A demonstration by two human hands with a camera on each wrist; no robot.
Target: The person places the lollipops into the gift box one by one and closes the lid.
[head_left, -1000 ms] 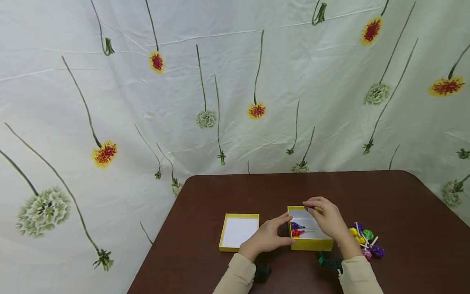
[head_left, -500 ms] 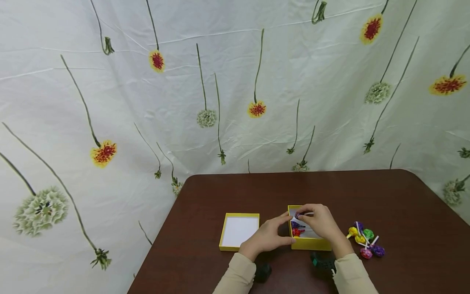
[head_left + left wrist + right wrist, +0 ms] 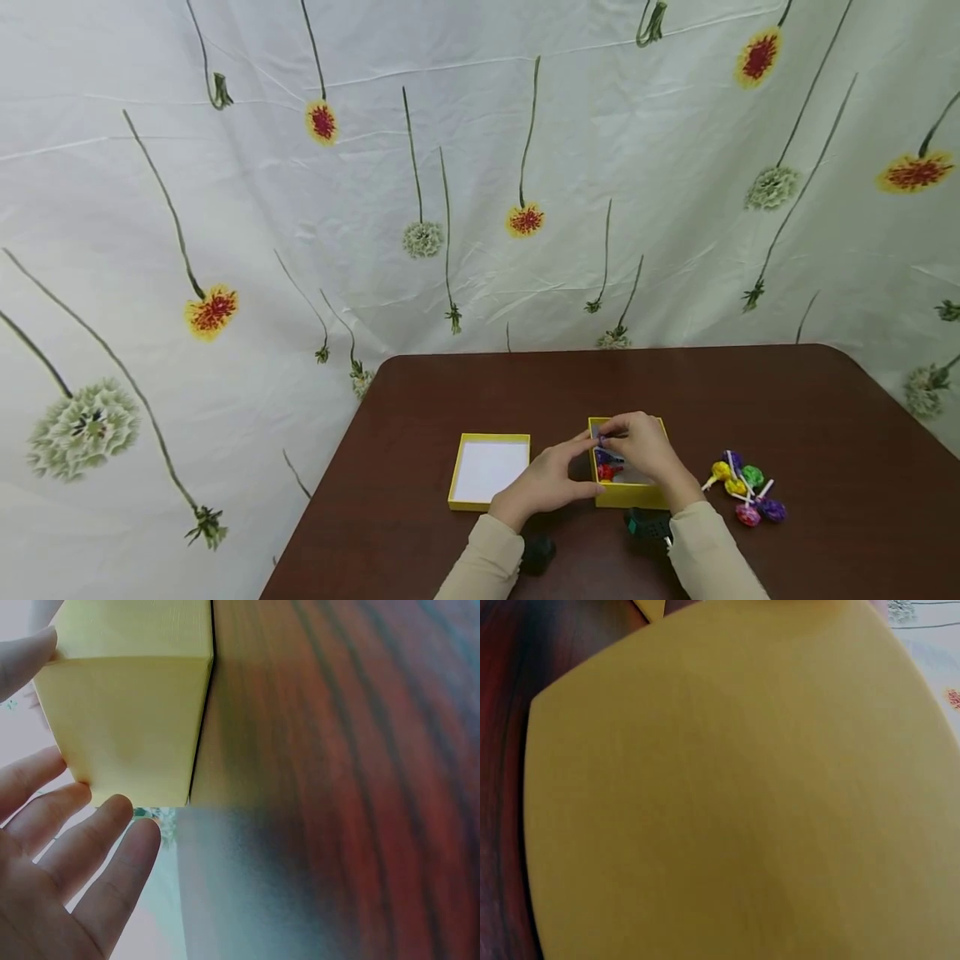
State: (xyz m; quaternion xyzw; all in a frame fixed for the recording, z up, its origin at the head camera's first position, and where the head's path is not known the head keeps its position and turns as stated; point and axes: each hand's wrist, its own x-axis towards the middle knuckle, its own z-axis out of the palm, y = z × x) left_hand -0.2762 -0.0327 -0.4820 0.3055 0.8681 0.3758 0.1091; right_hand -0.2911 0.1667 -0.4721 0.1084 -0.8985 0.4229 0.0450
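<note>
A yellow box with a white inside stands on the table. In it lie a red lollipop and a purple lollipop at the left end. My right hand reaches over the box and pinches another purple-wrapped lollipop by the far left corner, its stick hidden under the hand. My left hand rests against the box's left end, thumb at the near corner and index finger at the rim. In the left wrist view its fingers are spread and mostly straight. The box wall fills the right wrist view.
Left of the box lies the yellow lid, white side up. A pile of several lollipops, yellow, green, purple and pink, lies to the right on the brown table. A flower-printed cloth hangs behind.
My right hand has moved left and lower over the box, carrying the purple lollipop from the far middle to the far left corner. The left hand stays in place against the box.
</note>
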